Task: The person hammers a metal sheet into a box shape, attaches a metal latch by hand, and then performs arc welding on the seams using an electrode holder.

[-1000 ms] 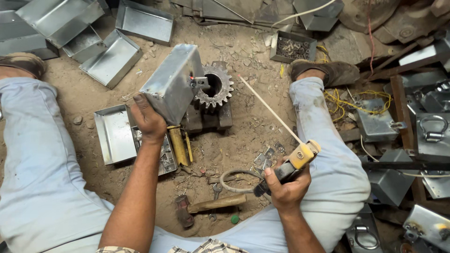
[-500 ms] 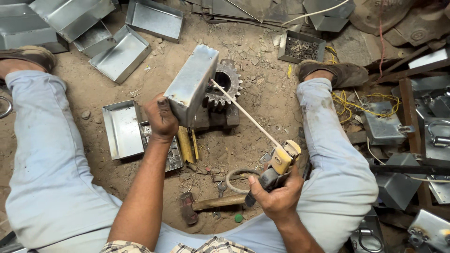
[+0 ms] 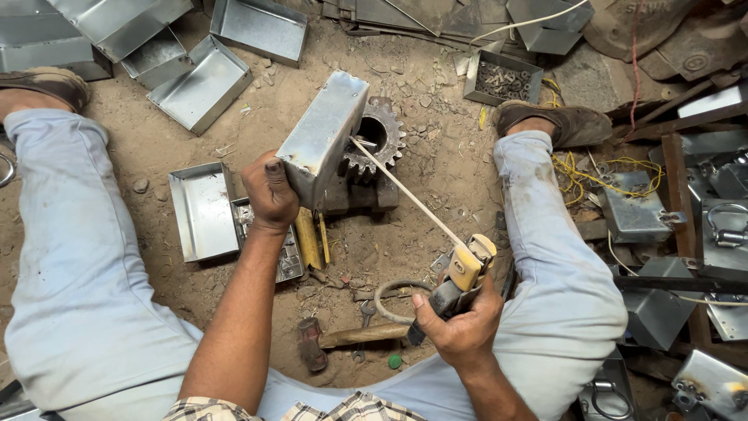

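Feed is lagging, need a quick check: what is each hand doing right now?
Left hand: closed on the metal box, holding it tilted against the gear.
Right hand: closed on the electrode holder, rod tip at the box.

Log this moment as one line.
left hand: holds metal box | right hand: holds electrode holder | welding rod tip at box

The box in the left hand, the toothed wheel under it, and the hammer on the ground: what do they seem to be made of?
Box: thin sheet metal, likely galvanised steel; dull grey sheen, folded edges.
Toothed wheel: heavy cast or machined steel or iron; dark, grimy, thick teeth.
Hammer: probably wooden handle, pale brown; rusty dark metal head.
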